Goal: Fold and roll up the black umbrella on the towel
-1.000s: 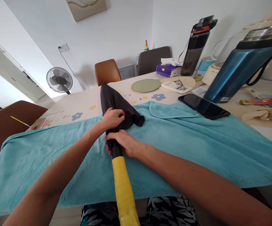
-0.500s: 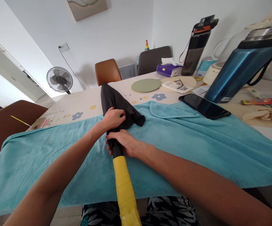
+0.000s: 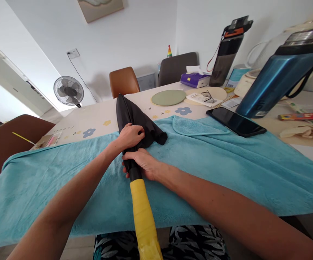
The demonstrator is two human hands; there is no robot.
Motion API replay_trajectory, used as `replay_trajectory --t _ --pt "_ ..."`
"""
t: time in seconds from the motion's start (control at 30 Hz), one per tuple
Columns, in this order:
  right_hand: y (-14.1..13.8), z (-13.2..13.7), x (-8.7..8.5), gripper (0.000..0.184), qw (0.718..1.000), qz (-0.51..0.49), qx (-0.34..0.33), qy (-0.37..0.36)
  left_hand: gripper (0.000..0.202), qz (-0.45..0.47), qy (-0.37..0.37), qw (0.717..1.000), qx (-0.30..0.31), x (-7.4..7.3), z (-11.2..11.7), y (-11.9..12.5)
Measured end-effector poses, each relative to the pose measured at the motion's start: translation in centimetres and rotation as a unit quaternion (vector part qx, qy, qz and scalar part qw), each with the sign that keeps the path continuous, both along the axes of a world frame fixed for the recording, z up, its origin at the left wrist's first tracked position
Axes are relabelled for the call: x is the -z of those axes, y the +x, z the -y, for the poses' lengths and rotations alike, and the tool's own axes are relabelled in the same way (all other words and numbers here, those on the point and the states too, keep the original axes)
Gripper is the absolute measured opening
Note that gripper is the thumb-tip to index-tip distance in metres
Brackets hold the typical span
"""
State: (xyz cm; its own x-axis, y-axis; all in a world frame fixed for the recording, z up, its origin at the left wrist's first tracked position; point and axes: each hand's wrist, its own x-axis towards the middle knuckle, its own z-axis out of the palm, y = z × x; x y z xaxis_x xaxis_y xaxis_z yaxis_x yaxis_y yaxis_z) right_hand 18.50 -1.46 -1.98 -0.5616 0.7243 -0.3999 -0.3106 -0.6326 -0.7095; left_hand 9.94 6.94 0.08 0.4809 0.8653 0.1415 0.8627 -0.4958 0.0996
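A black folded umbrella (image 3: 128, 112) with a yellow-wrapped handle (image 3: 144, 216) lies lengthwise in front of me, its handle towards my body. My left hand (image 3: 131, 137) rests on the black fabric, fingers curled over it in a grip. Just below, my right hand (image 3: 142, 162) is wrapped round the umbrella's lower black part, thumb on top and fingertips showing on the left side. A loose flap of the fabric spreads to the right and ends in a bunched corner. Beneath it all is a turquoise towel-like cloth (image 3: 97, 202) on the table.
On the right are a black phone (image 3: 236, 122), a tilted-looking blue flask (image 3: 281, 76), a dark bottle (image 3: 226, 54) and a purple tissue pack (image 3: 194, 79). A green oval mat (image 3: 168, 98) lies farther back. Chairs and a fan (image 3: 68, 91) stand beyond the table.
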Motion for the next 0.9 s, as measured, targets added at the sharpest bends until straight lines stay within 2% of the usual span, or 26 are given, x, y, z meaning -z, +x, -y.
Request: replay_trajectory --t 0.9 --pt "-0.06 -0.04 0.34 0.008 1.0 -0.003 0.001 0.019 0.026 0.029 -0.003 1.0 -0.009 0.48 -0.09 -0.52"
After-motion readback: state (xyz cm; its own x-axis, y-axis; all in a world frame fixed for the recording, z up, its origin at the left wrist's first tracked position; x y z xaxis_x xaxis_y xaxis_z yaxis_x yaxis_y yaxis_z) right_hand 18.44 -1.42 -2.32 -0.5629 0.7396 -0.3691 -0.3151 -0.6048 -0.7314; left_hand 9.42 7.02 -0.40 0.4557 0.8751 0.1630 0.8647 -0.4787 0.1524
